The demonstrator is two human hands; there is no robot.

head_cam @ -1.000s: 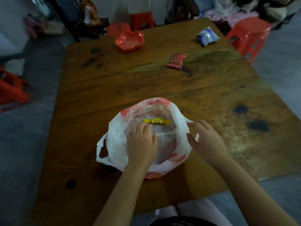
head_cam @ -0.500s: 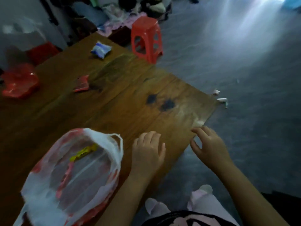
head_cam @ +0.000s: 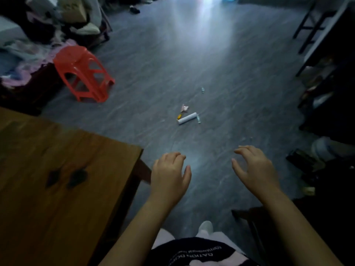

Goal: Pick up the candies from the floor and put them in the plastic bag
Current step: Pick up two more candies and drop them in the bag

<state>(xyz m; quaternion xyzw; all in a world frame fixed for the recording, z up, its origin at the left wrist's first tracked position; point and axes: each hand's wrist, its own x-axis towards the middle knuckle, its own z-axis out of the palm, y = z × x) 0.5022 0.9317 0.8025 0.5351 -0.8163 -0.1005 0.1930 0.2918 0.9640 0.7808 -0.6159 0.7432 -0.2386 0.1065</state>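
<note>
The view swings right off the table (head_cam: 57,179); the bag is gone from sight, both empty hands now hang over the floor (head_cam: 211,64), candies (head_cam: 187,115) ahead.

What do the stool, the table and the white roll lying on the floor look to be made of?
Red stool: moulded plastic, glossy, with cut-out sides. Table: wood, brown with visible grain and dark stains, a dull sheen. White roll: probably paper or a paper-wrapped tube, matte; too small to be sure. Floor: grey, streaked, reflecting light, perhaps vinyl or laminate.
</note>
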